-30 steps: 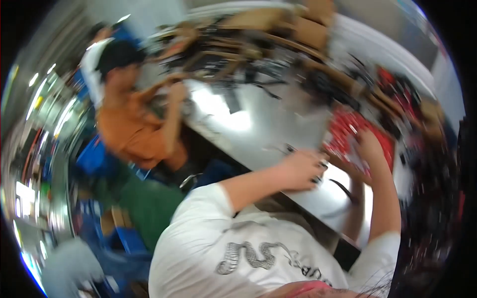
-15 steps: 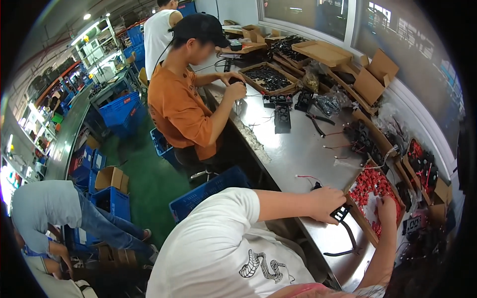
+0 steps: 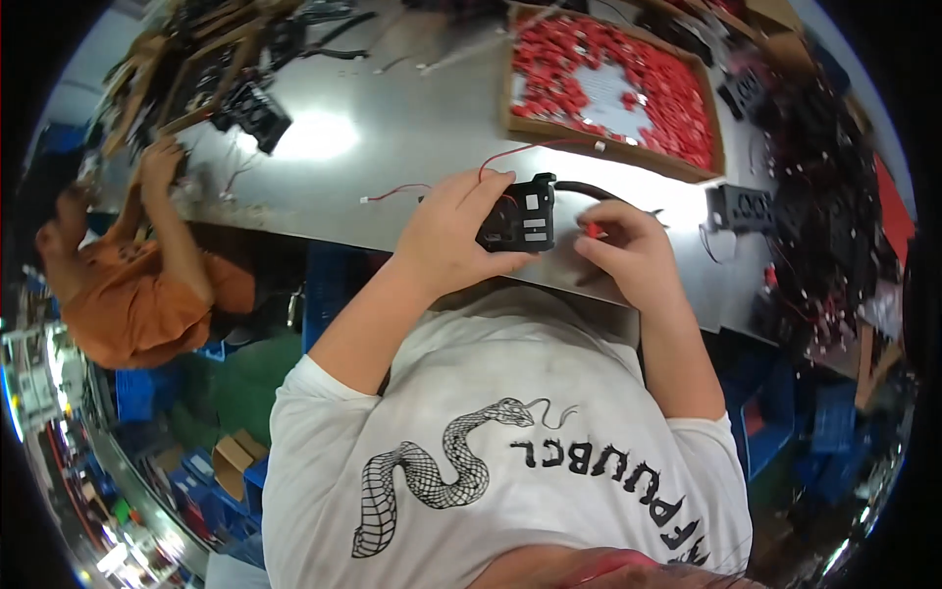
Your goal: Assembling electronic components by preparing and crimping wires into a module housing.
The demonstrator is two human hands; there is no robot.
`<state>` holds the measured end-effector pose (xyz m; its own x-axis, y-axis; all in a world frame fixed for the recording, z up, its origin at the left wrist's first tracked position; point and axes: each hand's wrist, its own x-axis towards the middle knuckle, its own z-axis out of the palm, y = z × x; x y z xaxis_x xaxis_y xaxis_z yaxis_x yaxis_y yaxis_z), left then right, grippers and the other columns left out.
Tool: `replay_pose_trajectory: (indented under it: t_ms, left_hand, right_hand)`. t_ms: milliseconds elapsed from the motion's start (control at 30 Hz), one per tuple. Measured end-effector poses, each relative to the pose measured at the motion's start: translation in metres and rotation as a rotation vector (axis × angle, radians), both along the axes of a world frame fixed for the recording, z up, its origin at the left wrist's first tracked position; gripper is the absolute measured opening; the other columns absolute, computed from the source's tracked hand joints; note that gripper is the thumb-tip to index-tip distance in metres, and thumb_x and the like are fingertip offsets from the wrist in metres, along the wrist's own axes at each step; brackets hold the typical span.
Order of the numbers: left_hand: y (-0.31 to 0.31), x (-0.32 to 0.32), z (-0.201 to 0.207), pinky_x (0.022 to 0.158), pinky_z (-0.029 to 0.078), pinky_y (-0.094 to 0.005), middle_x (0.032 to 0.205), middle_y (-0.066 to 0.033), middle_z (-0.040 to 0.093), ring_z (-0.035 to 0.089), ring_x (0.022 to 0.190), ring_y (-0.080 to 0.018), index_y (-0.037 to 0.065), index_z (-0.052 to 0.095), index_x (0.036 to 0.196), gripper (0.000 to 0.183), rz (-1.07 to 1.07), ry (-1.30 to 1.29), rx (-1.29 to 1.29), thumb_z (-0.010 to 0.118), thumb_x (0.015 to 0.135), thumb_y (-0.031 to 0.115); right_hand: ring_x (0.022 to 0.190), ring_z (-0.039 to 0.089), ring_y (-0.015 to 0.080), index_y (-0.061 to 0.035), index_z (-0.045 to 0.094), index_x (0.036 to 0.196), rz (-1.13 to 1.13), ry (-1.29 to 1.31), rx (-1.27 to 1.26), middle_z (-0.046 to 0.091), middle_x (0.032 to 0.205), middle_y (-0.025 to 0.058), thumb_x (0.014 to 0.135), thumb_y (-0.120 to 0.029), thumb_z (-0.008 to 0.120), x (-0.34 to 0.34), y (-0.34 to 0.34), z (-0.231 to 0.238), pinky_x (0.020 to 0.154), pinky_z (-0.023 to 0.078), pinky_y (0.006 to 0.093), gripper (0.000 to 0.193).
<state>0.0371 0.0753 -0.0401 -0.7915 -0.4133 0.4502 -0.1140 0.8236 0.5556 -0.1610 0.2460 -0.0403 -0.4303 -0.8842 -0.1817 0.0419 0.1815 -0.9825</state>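
My left hand grips a black plastic housing with rectangular cutouts, held over the near edge of the bench. Red wires with small white plugs trail from around the housing and that hand. Just to the right, my right hand pinches a small red part between thumb and fingers, apart from the housing. Behind the two hands lies a black-handled tool, partly hidden by the housing. Beyond it stands a shallow cardboard tray filled with small red parts.
On the metal bench, black fan-like units and tangled wires lie at the right. More black housings sit at the far left, near a co-worker in an orange shirt. Blue crates stand below the bench.
My right hand has left the tray of red parts with one between its fingers and come beside the housing. The view has swung round to face the bench.
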Motion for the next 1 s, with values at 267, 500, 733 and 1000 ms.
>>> replay_pose_trajectory:
  t_ms: [267,500,733,1000]
  left_hand:
    - [0.01,-0.014,-0.001,0.104,0.046,-0.0472,0.126,-0.0125,0.062,0.06,0.117,-0.0343,0.011,0.057,0.138,0.083,-0.145,-0.129,-0.112,0.089,0.065,0.034]
    - [0.012,-0.008,-0.002,0.094,0.046,-0.0451,0.122,-0.0033,0.066,0.064,0.11,-0.0271,0.015,0.062,0.137,0.083,-0.128,-0.121,-0.12,0.088,0.065,0.049]
    - [0.012,-0.006,0.003,0.088,0.045,-0.0417,0.118,-0.0043,0.068,0.066,0.104,-0.0256,0.012,0.063,0.135,0.081,-0.183,-0.153,-0.012,0.085,0.07,0.054]
    - [0.01,0.0,0.007,0.088,0.046,-0.0421,0.116,-0.0057,0.068,0.066,0.103,-0.0285,0.012,0.063,0.136,0.081,-0.194,-0.192,-0.011,0.081,0.073,0.059]
  right_hand:
    - [0.096,0.066,0.0121,0.0009,0.069,0.112,-0.034,-0.165,-0.03,0.067,0.105,0.0016,0.089,0.01,0.066,-0.005,0.017,-0.016,0.086,0.055,0.0272,0.025]
    - [0.083,0.063,0.0107,-0.0003,0.068,0.115,-0.025,0.367,0.045,0.067,0.101,0.0036,0.087,0.005,0.069,0.009,0.01,-0.001,0.07,0.053,0.0258,0.029]
    - [0.088,0.06,0.0109,-0.0058,0.049,0.109,-0.096,0.289,0.146,0.066,0.105,0.0075,0.082,0.01,0.071,0.024,0.003,0.004,0.075,0.052,0.0254,0.038]
    - [0.1,0.064,0.0154,-0.0087,0.034,0.092,-0.13,0.243,-0.101,0.069,0.112,0.016,0.085,0.014,0.067,0.023,0.015,-0.033,0.083,0.055,0.0284,0.041]
